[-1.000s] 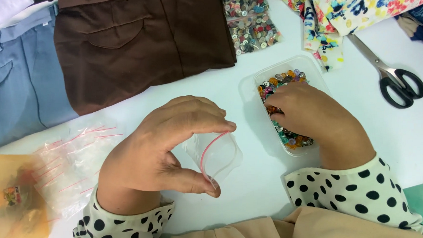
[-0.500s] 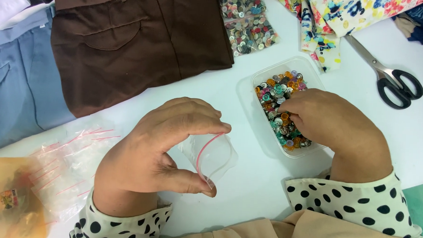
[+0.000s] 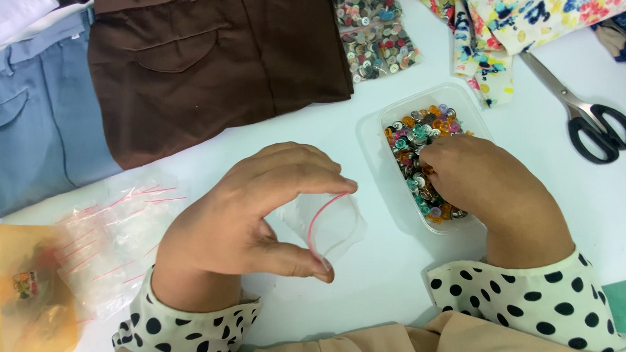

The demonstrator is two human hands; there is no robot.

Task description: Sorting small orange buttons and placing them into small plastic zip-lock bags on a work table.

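Pinched between thumb and forefinger, my left hand [image 3: 249, 222] holds a small clear zip bag [image 3: 328, 225] with a red seal line, its mouth spread into a ring and turned toward the tub so it stands open beside it. My right hand [image 3: 482, 185] dips its fingertips into the clear plastic tub [image 3: 468, 112] of mixed coloured buttons [image 3: 418, 134]; whether they grip a button, I cannot tell. Spare zip bags [image 3: 116, 238] lie near my left wrist, scissors [image 3: 592, 116] well off right.
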